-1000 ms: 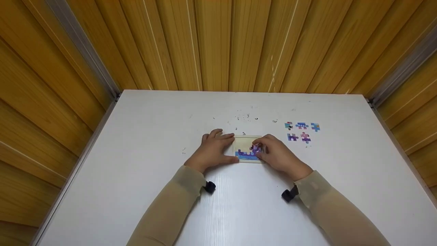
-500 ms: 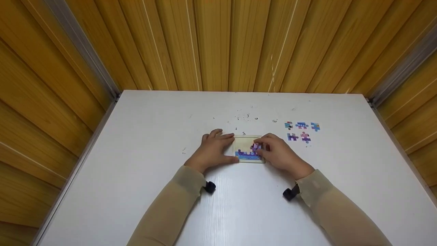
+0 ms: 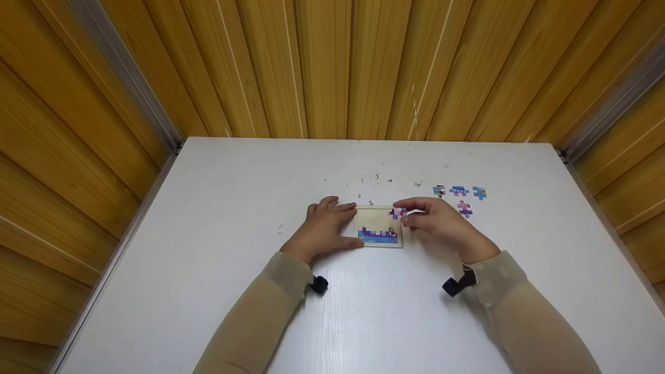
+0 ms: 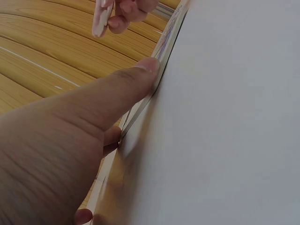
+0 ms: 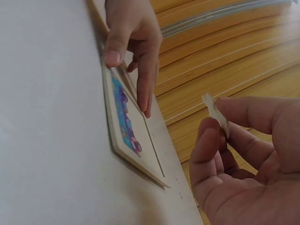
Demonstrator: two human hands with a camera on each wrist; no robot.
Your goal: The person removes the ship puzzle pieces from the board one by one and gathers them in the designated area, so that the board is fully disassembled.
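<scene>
A small square puzzle tray lies on the white table, its lower part filled by a blue and purple row of jigsaw pieces. My left hand rests at the tray's left side, thumb on the near corner and index finger at the far one, both fairly straight. Between the thumb and fingertips of my right hand, a pink and purple jigsaw piece is pinched over the tray's right edge. The right wrist view shows this jigsaw piece edge-on, raised above the tray.
Several loose jigsaw pieces lie beyond my right hand, among them a blue one and a pink one. Small dark marks dot the table behind the tray. Wood-patterned panels stand along the table's back and sides.
My right hand has lifted the jigsaw piece off the tray's right part and moved up and to the right. It now covers a loose purple piece's spot. My left hand has stayed.
</scene>
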